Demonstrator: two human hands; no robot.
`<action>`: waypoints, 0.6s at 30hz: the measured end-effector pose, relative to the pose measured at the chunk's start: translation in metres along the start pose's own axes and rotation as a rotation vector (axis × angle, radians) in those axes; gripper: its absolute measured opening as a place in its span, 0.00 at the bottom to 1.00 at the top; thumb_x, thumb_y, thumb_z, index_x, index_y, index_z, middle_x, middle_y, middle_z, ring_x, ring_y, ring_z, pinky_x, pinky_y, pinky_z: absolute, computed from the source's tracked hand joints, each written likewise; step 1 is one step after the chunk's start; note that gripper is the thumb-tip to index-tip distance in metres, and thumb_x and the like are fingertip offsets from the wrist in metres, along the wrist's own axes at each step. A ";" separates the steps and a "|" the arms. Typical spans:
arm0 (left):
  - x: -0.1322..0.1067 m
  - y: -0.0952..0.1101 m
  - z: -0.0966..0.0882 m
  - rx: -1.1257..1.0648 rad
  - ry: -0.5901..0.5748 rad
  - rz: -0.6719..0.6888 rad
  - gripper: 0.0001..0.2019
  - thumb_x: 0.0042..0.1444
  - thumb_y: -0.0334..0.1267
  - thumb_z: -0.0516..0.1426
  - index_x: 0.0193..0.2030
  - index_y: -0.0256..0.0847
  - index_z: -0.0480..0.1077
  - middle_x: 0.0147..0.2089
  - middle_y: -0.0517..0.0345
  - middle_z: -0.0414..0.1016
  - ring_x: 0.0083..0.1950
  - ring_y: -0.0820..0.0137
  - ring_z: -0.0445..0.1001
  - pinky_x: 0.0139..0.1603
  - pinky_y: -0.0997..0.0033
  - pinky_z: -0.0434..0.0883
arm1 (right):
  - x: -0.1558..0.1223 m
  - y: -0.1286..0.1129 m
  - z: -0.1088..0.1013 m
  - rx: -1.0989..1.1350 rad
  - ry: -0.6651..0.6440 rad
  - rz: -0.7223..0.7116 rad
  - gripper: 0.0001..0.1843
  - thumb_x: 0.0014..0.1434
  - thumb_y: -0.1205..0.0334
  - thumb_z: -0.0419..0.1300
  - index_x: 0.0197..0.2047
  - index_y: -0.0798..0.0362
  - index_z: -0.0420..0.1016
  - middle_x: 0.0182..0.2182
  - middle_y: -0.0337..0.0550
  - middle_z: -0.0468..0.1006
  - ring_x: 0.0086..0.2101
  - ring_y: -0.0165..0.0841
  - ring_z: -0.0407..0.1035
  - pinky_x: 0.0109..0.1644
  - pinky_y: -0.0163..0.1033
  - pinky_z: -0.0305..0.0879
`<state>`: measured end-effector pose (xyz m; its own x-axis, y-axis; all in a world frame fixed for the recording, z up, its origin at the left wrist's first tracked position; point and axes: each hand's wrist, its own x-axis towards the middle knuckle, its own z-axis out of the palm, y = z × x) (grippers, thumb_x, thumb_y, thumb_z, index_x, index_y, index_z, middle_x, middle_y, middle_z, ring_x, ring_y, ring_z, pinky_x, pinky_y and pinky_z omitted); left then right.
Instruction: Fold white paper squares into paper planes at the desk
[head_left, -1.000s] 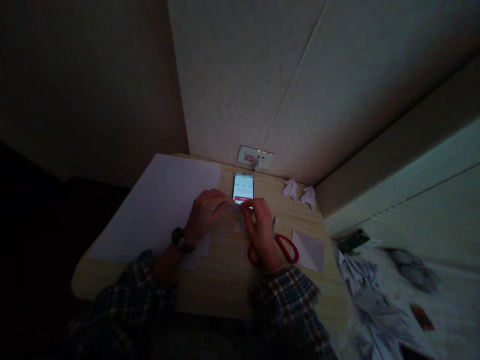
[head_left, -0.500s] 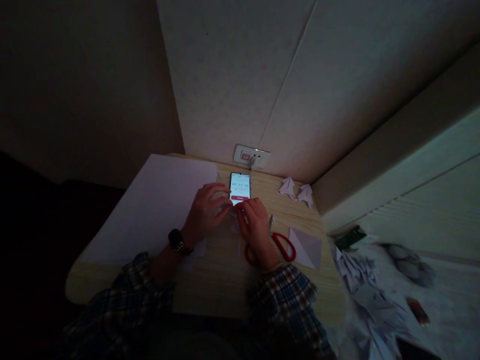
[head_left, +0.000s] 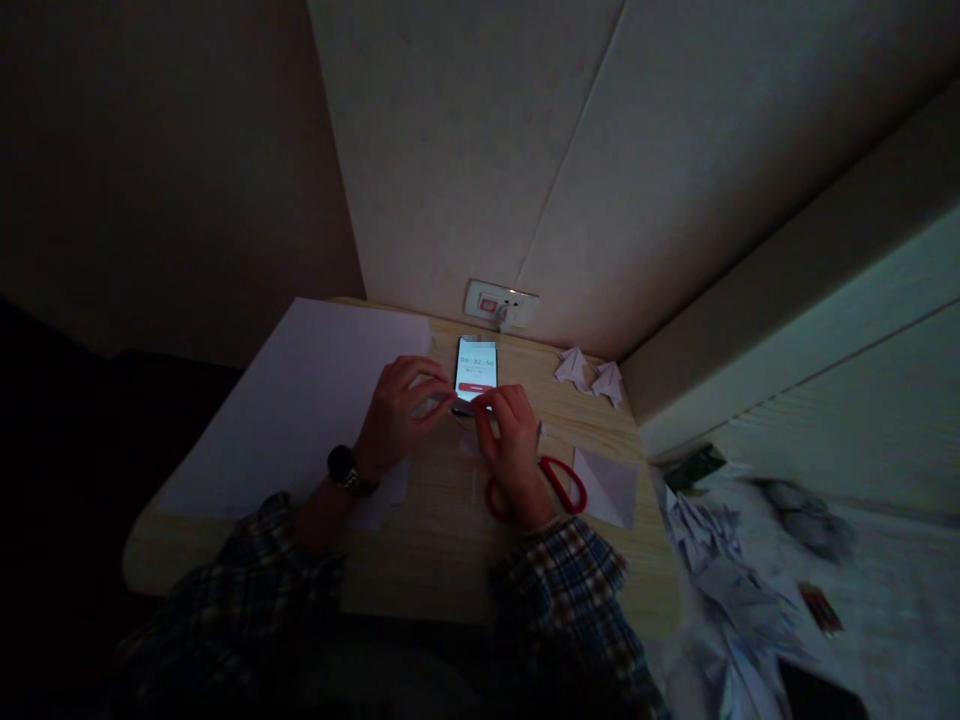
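Note:
My left hand (head_left: 397,412) and my right hand (head_left: 513,440) meet over the wooden table, just in front of a lit phone (head_left: 477,364) showing a timer. Between their pinched fingertips is a small folded piece of paper (head_left: 462,405), mostly covered by the fingers. Its exact shape is too dark and small to make out. Red-handled scissors (head_left: 564,487) lie partly under my right wrist, their blades largely hidden. Just right of them rests a creased square of paper (head_left: 606,487). Large white sheets (head_left: 300,400) spread out beneath and left of my left forearm.
Two folded paper figures (head_left: 573,368) sit at the table's back right. A wall socket (head_left: 500,303) with a plug is behind the phone. On the floor at right lie a heap of folded papers (head_left: 739,590), a green box (head_left: 695,467) and a grey item (head_left: 806,520).
My fingertips have drawn slightly apart, and more of the folded paper shows between them. The whole view has shifted a little; the other things stay where they were.

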<state>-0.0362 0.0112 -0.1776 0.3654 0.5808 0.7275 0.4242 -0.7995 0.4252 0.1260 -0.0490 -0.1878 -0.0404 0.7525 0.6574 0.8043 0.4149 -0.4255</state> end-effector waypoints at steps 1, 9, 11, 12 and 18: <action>0.000 0.000 0.000 -0.002 0.002 0.007 0.03 0.56 0.34 0.59 0.32 0.42 0.74 0.37 0.56 0.74 0.45 0.64 0.71 0.47 0.59 0.68 | 0.000 0.000 0.000 -0.004 -0.002 0.003 0.08 0.63 0.66 0.52 0.34 0.50 0.70 0.31 0.44 0.72 0.35 0.38 0.64 0.38 0.42 0.62; 0.000 -0.011 -0.005 0.047 0.067 -0.058 0.02 0.54 0.33 0.60 0.31 0.41 0.73 0.36 0.56 0.73 0.43 0.64 0.71 0.45 0.60 0.69 | 0.000 0.001 0.001 -0.001 -0.001 -0.002 0.08 0.63 0.66 0.52 0.33 0.50 0.70 0.31 0.44 0.72 0.36 0.37 0.64 0.38 0.42 0.61; 0.001 -0.013 -0.006 0.064 0.073 -0.076 0.03 0.54 0.33 0.60 0.30 0.41 0.73 0.36 0.56 0.73 0.43 0.64 0.71 0.45 0.60 0.69 | 0.000 0.001 0.002 0.003 0.003 -0.004 0.08 0.63 0.66 0.52 0.33 0.50 0.70 0.31 0.43 0.71 0.36 0.37 0.64 0.38 0.41 0.61; 0.001 -0.014 -0.007 0.073 0.077 -0.084 0.03 0.54 0.33 0.60 0.30 0.41 0.73 0.36 0.57 0.73 0.42 0.64 0.71 0.45 0.60 0.69 | 0.000 0.001 0.002 0.004 0.008 -0.002 0.08 0.63 0.66 0.52 0.33 0.50 0.70 0.31 0.43 0.71 0.36 0.37 0.64 0.38 0.41 0.61; 0.002 -0.016 -0.007 0.080 0.140 -0.157 0.03 0.53 0.31 0.60 0.30 0.41 0.72 0.35 0.58 0.72 0.41 0.65 0.70 0.45 0.61 0.70 | -0.001 0.002 0.003 0.020 0.042 0.025 0.08 0.63 0.67 0.52 0.33 0.50 0.70 0.31 0.43 0.71 0.35 0.36 0.64 0.39 0.41 0.61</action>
<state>-0.0482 0.0241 -0.1788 0.1733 0.6656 0.7259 0.5335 -0.6830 0.4989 0.1261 -0.0479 -0.1912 0.0052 0.7406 0.6719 0.7927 0.4065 -0.4543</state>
